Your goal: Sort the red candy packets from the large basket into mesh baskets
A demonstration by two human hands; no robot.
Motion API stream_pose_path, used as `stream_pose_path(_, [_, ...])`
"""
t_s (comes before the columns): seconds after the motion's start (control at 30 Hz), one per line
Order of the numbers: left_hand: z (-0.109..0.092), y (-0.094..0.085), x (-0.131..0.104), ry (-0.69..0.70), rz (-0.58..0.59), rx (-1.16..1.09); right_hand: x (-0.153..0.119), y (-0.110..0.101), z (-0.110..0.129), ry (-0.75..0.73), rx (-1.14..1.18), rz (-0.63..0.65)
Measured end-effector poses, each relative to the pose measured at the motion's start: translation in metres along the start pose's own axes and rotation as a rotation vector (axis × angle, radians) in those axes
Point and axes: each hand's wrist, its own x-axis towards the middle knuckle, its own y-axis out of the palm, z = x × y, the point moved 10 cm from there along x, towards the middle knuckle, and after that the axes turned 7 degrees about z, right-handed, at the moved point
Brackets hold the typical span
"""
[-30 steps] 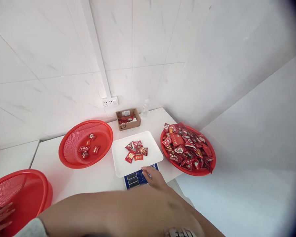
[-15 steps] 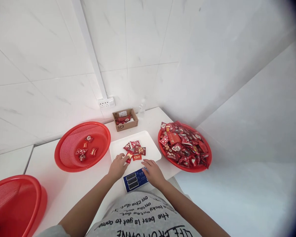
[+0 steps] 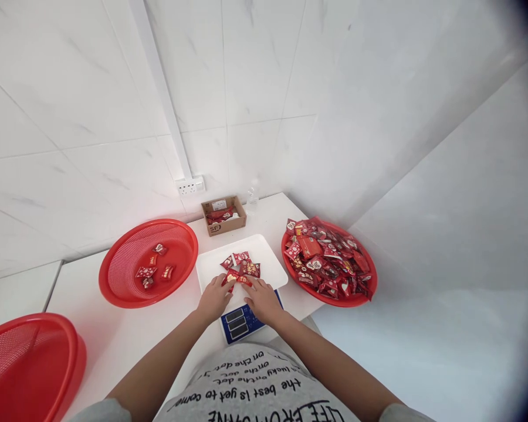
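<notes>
Several small red snack packets (image 3: 250,269) lie on the white tray (image 3: 264,249) of a weighing scale with a blue display panel (image 3: 237,324). My left hand (image 3: 215,299) is over the tray's near side, fingers bent and closed on a red packet (image 3: 231,275) with pale gold print. Close beside it, my right hand (image 3: 263,299) has its fingertips on a smaller orange-red packet (image 3: 245,281) and covers part of the scale panel. The two held packets nearly touch, and the fingers hide part of each.
A red basket (image 3: 375,281) heaped with packets stands at the right. Left of the scale is a red mesh basket (image 3: 114,296) with several packets; another red basket (image 3: 73,351) is at lower left. Behind stand a cardboard box (image 3: 229,225) holding packets and a clear plastic bottle (image 3: 252,196).
My right hand has moved left and forward, from the tray's near edge onto the small orange-red packet. My left hand stays at its red packet, which has shifted slightly.
</notes>
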Motion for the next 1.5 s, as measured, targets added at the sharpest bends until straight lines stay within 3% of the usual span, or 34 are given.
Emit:
stream_pose_path(0.27, [-0.004, -0.003, 0.007, 0.006, 0.026, 0.028, 0.002, 0.0, 0.0, 0.066, -0.024, -0.003])
stream_pose_path(0.5, [-0.001, -0.007, 0.013, 0.011, -0.012, -0.02, -0.001, -0.002, 0.0, 0.035, 0.05, -0.028])
stream_pose_path(0.7, [0.007, -0.012, 0.02, -0.013, -0.036, -0.056, -0.002, -0.021, -0.026, 0.132, 0.112, -0.154])
stream_pose_path(0.87, [0.005, -0.015, 0.027, 0.02, -0.029, -0.041, 0.01, -0.014, -0.045, 0.192, 0.103, -0.067])
stream_pose_path(1.2, [0.004, -0.017, 0.029, 0.054, -0.05, -0.031, 0.017, -0.005, -0.033, 0.108, 0.115, -0.035])
stream_pose_path(1.4, [0.003, -0.023, 0.032, 0.081, -0.189, -0.045, 0.012, -0.005, -0.034, 0.101, 0.145, -0.064])
stream_pose_path(1.5, [-0.005, -0.016, 0.041, 0.131, -0.146, -0.028, 0.009, -0.002, -0.035, 0.085, 0.17, -0.087])
